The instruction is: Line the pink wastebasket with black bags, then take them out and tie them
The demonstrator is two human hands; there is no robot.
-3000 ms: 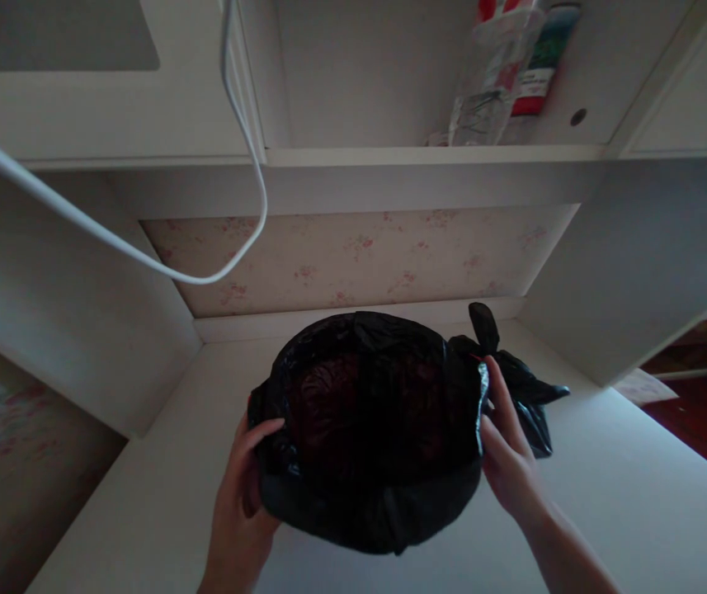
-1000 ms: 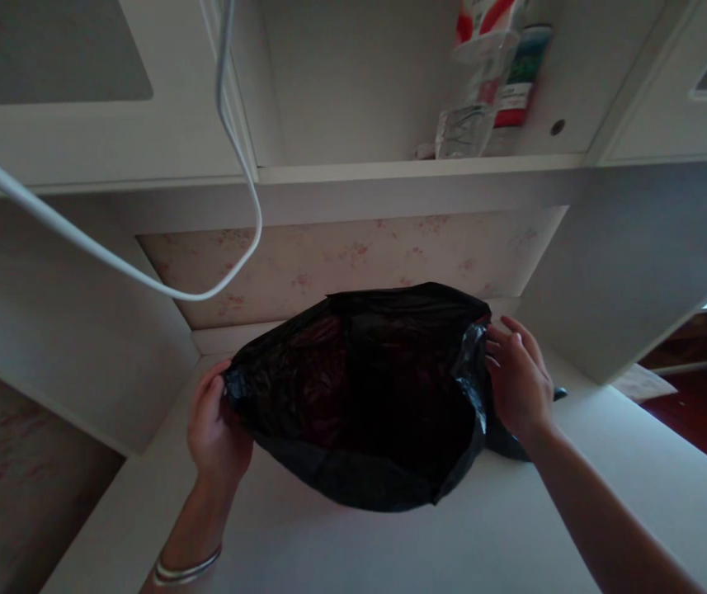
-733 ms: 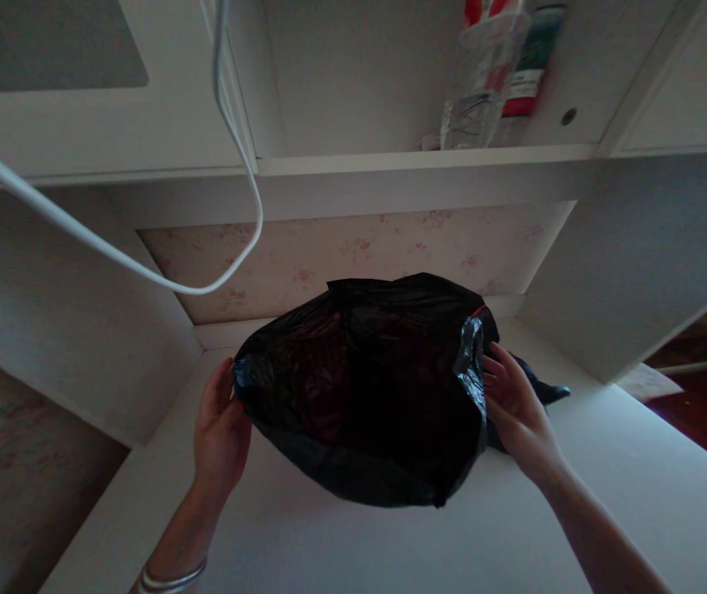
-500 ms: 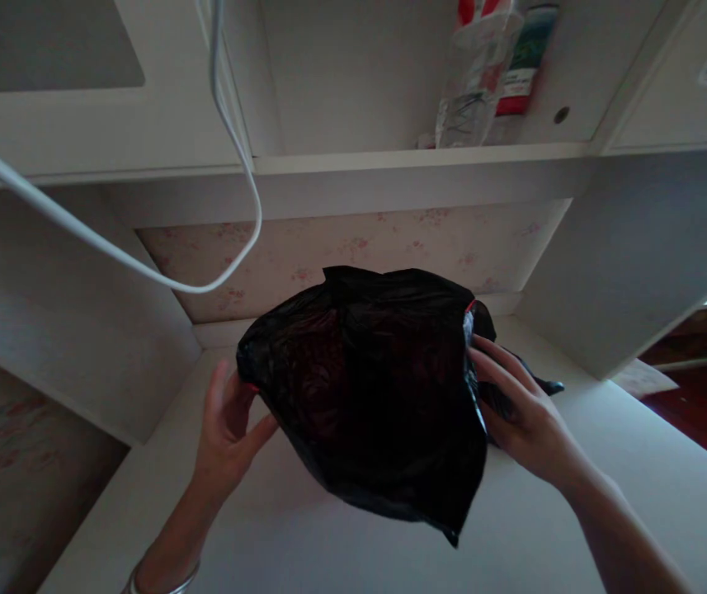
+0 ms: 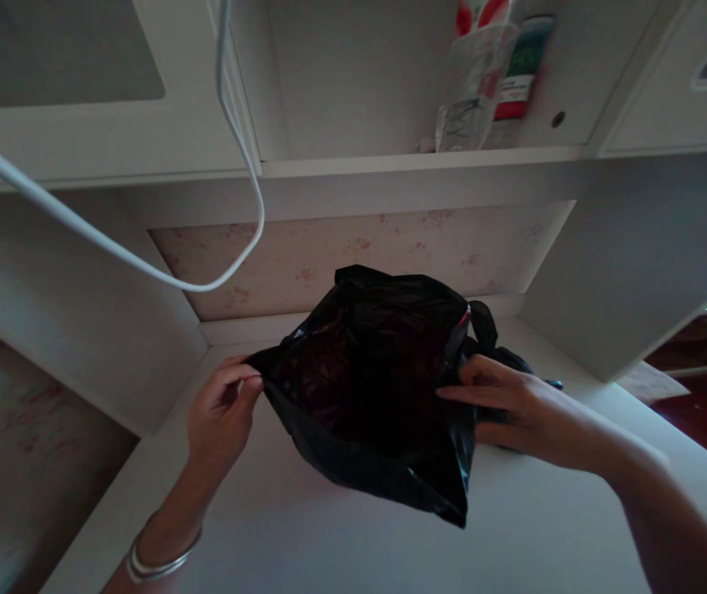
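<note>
While the blk bag (image 5: 371, 396) gapes above the surface (image 5: 304, 544), betw. L hand (image 5: 222, 408) and R hand (image 5: 507, 403), mouth's long axis abt L–R, L hand pinches its L corner, thumb to fingertips; R hand, part-open, has the R rim betw. digits, forearm slanting in fr. surface's R front. Blk bundle (image 5: 511, 358) just behind R hand, twd back R corner.

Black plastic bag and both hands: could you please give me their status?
Black plastic bag open at the mouth. Left hand pinching its left corner, right hand at its right edge. Another black bag behind the right hand, partly hidden.
</note>
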